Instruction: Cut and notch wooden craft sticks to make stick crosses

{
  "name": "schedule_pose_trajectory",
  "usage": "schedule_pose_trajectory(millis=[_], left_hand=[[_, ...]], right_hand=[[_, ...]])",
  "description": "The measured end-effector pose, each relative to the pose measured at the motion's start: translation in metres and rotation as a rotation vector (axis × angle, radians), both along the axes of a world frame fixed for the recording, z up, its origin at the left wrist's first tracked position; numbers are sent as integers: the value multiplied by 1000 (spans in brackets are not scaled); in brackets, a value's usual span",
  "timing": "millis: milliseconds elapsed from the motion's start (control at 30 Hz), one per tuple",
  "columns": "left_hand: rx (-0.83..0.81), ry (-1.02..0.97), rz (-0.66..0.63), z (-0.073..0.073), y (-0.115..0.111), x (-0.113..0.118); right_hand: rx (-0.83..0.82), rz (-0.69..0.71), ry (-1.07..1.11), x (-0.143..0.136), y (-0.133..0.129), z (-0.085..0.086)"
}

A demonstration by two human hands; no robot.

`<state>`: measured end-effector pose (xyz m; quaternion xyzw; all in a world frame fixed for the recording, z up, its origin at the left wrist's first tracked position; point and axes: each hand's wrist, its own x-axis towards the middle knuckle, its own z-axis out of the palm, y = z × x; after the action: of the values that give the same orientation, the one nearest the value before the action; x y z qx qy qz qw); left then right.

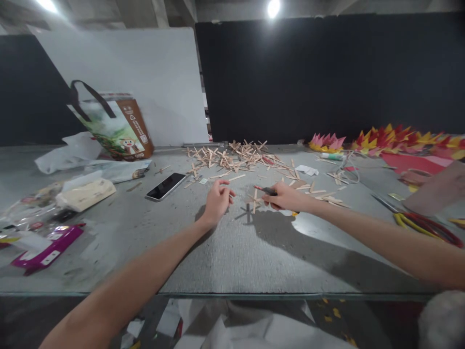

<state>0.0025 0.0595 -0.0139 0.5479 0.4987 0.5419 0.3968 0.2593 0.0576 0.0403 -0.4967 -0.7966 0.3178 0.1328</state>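
Observation:
My left hand (218, 199) hovers near the middle of the grey table, its fingers loosely curled and apart with nothing visible in them. In my right hand (281, 196) is a dark slim tool with a red tip (269, 191); its exact kind is unclear. Just below the tip is a small star of crossed wooden sticks (255, 199), with its shadow cast to the lower left. Whether the tool touches the star I cannot tell. A bit of yellow shows under the right hand. Behind both hands lies a pile of similar crossed wooden sticks (227, 159).
Left of the hands are a phone (166, 186), a printed carrier bag (116, 128) and a purple packet (49, 248). At right lie scissors (423, 224), loose sticks (329, 198), a tape roll (417, 176) and folded-paper garlands (388, 139). The table's front edge (232, 294) is near.

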Motion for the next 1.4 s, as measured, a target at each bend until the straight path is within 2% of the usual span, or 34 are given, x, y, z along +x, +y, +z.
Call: schedule_pose_trajectory(millis=[67,133,300,400,633,767,1067,1233,1400], left_hand=[[32,5,14,-1,0,0],[57,2,24,0,1,-2],[75,13,50,-2,5,-5],[76,32,39,-5,6,-5],[96,79,27,-8,4,-6],[77,95,25,-6,2,-7],[78,117,9,0,-5,-4],[86,121,-5,-1,-6,-3],[71,104,-12,-4,-5,-4]], right_hand=[[-117,102,-23,-4,22,10],[-104,123,-36,-9,49,20],[145,-98,7,-21,118,40],[231,-154,-29,-24,142,42],[376,-122,-159,-13,154,42],[378,-40,-270,-6,165,39],[380,103,-510,-30,194,2],[381,79,-498,-36,195,-11],[309,69,-381,-30,185,-7]])
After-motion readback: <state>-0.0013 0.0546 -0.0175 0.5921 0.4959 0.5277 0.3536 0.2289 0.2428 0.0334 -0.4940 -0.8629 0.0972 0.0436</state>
